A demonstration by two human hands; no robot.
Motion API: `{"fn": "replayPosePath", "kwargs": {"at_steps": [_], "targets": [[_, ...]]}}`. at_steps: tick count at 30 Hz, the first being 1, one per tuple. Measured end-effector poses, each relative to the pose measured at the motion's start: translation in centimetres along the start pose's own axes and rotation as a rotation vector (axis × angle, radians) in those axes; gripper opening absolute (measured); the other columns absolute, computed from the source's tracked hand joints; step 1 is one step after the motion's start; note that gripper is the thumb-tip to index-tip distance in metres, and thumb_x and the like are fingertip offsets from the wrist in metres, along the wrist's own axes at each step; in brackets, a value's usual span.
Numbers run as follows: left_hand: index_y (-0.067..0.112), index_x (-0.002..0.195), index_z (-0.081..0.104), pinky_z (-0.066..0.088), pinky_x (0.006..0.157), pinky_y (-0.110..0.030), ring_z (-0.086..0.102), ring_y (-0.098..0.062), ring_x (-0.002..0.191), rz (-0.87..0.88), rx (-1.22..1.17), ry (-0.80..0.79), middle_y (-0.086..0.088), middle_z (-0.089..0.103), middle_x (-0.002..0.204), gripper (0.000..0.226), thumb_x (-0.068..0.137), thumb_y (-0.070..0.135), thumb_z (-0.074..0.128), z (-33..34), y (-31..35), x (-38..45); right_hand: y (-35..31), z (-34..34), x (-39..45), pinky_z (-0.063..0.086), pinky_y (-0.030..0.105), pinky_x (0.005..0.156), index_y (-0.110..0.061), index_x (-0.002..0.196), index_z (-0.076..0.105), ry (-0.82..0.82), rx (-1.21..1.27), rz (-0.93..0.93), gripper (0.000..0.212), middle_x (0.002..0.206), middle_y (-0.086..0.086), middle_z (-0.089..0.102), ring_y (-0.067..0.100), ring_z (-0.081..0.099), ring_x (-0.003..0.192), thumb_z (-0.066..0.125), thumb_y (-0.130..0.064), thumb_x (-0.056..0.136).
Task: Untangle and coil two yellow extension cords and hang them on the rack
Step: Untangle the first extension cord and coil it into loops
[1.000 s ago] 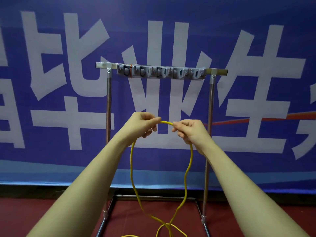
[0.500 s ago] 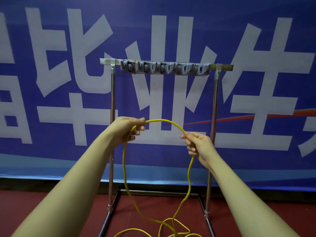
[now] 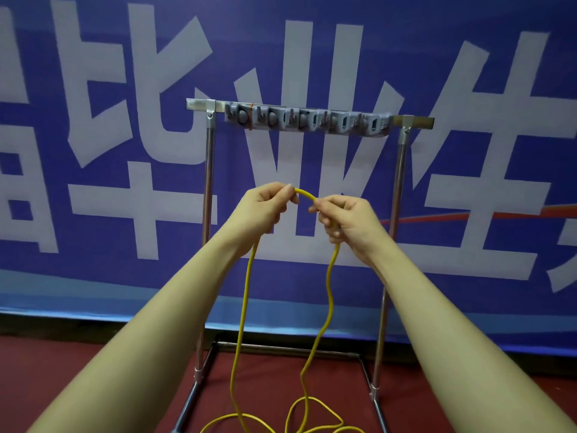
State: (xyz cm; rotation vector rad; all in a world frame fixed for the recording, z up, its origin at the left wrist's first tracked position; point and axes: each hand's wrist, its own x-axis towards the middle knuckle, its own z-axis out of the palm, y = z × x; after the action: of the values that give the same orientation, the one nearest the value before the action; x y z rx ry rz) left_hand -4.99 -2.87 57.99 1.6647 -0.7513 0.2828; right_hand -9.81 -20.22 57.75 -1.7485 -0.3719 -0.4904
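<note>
Filling the whole background was a blue fabric banner [image 3: 109, 73] printed with large pale characters, with a lighter blue band along its bottom edge and a thin red streak at the right. Below it ran a dark red floor [image 3: 62, 370], matte and slightly worn in look. In front of the banner stood the rack [image 3: 208, 214]: two shiny metal uprights, a flat metal top bar, and a dark tube base resting on the floor. A grey plastic hook strip [image 3: 307, 120], moulded into a row of rounded holders, was fixed along the top bar.

Both bare forearms reached forward between the uprights. The left hand [image 3: 265, 207] and the right hand [image 3: 346, 218] were close together, well below the hook strip. A thin, smooth yellow extension cord [image 3: 243, 307] arched in a short hump between them. The left hand's fingers [image 3: 288, 195] curled and pinched one side of the hump; the right hand's fingers [image 3: 327, 226] curled round the other. From each hand a strand hung down, the right one wavy, to loose loops on the floor.
</note>
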Motion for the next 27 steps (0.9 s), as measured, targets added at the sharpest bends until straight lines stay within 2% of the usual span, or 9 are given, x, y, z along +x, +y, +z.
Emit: {"fn": "replayPosePath", "kwargs": {"at_steps": [4,7,11,13,16,18,21,24,27], "targets": [[0.018,0.082,0.066,0.031,0.044,-0.016,0.035,-0.003,0.048,0.025,-0.161,0.134,0.008,0.043,0.061,0.030,0.101,0.033,0.047,-0.4,0.4,0.9,2.3,0.0,-0.4,0.049,0.027,0.058,-0.006,0.092,0.068,0.001,0.091,0.048,0.017,0.059,-0.001,0.047,0.012,0.047,0.054,0.056,-0.018,0.094],[0.019,0.082,0.066,0.031,0.044,-0.016,0.035,-0.003,0.049,0.012,-0.172,0.179,0.008,0.042,0.060,0.030,0.101,0.033,0.048,-1.0,-0.1,0.8,5.3,-0.8,-1.8,0.052,0.029,0.064,-0.006,0.090,0.068,0.040,0.088,0.119,0.019,0.062,0.000,0.051,0.012,0.049,0.057,0.055,-0.019,0.094],[0.017,0.083,0.067,0.029,0.044,-0.017,0.036,-0.006,0.049,-0.086,-0.303,0.173,0.009,0.043,0.055,0.031,0.101,0.032,0.047,-1.8,-2.3,-0.1,7.8,-1.0,-3.0,0.034,0.020,0.045,-0.008,0.091,0.069,0.131,0.058,0.178,0.024,0.058,-0.002,0.044,0.007,0.035,0.048,0.050,-0.021,0.098],[0.014,0.083,0.069,0.032,0.047,-0.021,0.040,-0.011,0.052,-0.204,-0.207,0.071,0.005,0.048,0.055,0.031,0.101,0.029,0.048,-2.5,-3.2,-0.6,7.7,-1.2,-2.9,0.026,0.017,0.039,-0.008,0.085,0.067,0.191,0.121,0.193,0.027,0.055,-0.004,0.037,0.005,0.028,0.043,0.049,-0.023,0.099],[0.010,0.092,0.071,0.047,0.060,-0.025,0.051,-0.014,0.060,-0.348,0.026,-0.049,-0.001,0.059,0.064,0.030,0.101,0.025,0.047,-2.8,-3.9,-1.4,6.3,-1.6,-2.3,0.024,0.016,0.037,-0.010,0.075,0.061,0.220,0.105,0.158,0.033,0.048,-0.008,0.035,0.004,0.026,0.041,0.047,-0.026,0.100],[0.011,0.100,0.071,0.050,0.063,-0.025,0.054,-0.013,0.062,-0.330,0.029,-0.115,-0.002,0.059,0.068,0.030,0.102,0.029,0.046,-2.3,-3.8,-1.7,5.0,-1.4,-1.6,0.025,0.016,0.039,-0.010,0.072,0.058,0.191,0.062,0.127,0.036,0.047,-0.008,0.034,0.005,0.027,0.042,0.044,-0.028,0.101],[0.012,0.105,0.070,0.046,0.058,-0.023,0.050,-0.010,0.060,-0.251,-0.014,-0.164,0.001,0.054,0.067,0.032,0.101,0.032,0.046,-1.2,-3.1,-1.6,3.0,-0.6,-0.7,0.026,0.019,0.043,-0.010,0.072,0.057,0.132,0.032,0.074,0.038,0.047,-0.007,0.034,0.007,0.029,0.043,0.041,-0.028,0.102],[0.011,0.101,0.070,0.039,0.051,-0.019,0.043,-0.006,0.053,-0.132,-0.071,-0.095,0.005,0.048,0.062,0.029,0.101,0.028,0.046,-0.5,-1.8,-0.6,1.5,-0.2,0.2,0.027,0.022,0.044,-0.009,0.076,0.059,0.155,0.097,0.002,0.036,0.050,-0.005,0.036,0.008,0.031,0.045,0.042,-0.028,0.101],[0.012,0.099,0.071,0.036,0.046,-0.016,0.040,-0.003,0.048,-0.053,-0.129,0.062,0.009,0.046,0.058,0.028,0.101,0.029,0.048,-0.3,-0.2,0.7,1.3,-0.8,0.4,0.031,0.021,0.044,-0.009,0.091,0.067,0.133,0.068,-0.023,0.025,0.056,-0.004,0.043,0.008,0.035,0.049,0.050,-0.027,0.097]]}}
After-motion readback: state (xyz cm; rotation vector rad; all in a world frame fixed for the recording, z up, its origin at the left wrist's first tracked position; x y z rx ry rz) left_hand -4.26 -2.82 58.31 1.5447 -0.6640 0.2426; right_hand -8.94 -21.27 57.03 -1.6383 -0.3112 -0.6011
